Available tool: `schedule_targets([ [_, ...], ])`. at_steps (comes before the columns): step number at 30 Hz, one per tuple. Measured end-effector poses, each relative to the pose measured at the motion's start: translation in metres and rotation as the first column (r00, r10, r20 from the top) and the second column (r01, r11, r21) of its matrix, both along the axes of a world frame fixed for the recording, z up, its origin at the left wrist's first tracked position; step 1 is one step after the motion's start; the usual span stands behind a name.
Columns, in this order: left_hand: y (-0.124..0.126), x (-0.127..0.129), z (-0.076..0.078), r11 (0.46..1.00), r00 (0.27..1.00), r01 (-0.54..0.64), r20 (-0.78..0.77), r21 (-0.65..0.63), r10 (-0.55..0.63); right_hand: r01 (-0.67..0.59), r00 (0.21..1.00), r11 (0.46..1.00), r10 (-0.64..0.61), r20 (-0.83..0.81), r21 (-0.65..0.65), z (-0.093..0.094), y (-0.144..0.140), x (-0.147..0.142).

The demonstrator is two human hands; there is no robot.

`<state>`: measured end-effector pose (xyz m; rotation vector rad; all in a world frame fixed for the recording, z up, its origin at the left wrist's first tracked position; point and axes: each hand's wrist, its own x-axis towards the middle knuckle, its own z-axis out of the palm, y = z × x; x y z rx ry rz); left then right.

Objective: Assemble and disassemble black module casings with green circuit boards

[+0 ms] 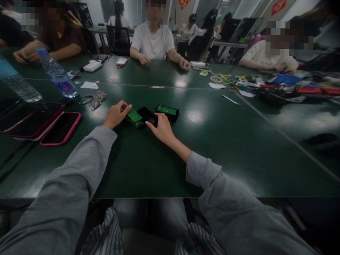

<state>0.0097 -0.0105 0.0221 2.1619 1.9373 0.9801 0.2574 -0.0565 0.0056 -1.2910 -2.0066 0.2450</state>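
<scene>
My left hand grips a green circuit board by its upper left end, thumb on top. Close against the board's right side is a black plastic case, which my right hand holds between thumb and fingers. The case looks hollow and is tilted; whether it touches the board I cannot tell. Just behind my right hand, a second black case lies on the table with another green circuit board in it.
On the left are a pink-edged phone, water bottles and glasses. A pen-like metal tool lies to the right, before piled cables. Several people sit around the green table, one person straight across.
</scene>
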Motion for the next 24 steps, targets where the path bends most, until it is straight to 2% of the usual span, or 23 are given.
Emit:
schedule_targets([
  [8, -0.003, 0.000, 0.003, 0.999, 0.999, 0.030, 0.021, -0.038, -0.029, -0.038, 0.999, 0.999, 0.038, -0.011, 0.017, 0.005, -0.004, 0.000],
  [16, 0.000, -0.001, 0.000, 0.998, 0.999, 0.047, 0.026, -0.036, -0.046, -0.134, 0.991, 0.991, 0.134, 0.005, 0.005, 0.012, -0.012, -0.001],
  [21, 0.001, -0.001, 0.000, 0.997, 0.998, 0.059, 0.021, -0.048, -0.058, -0.005, 1.000, 0.993, 0.006, -0.008, 0.121, 0.024, -0.008, 0.007],
  [24, 0.000, -0.001, 0.001, 0.997, 0.998, 0.056, 0.028, -0.052, -0.055, 0.087, 0.996, 0.984, -0.089, 0.003, 0.156, 0.025, 0.001, 0.018],
])
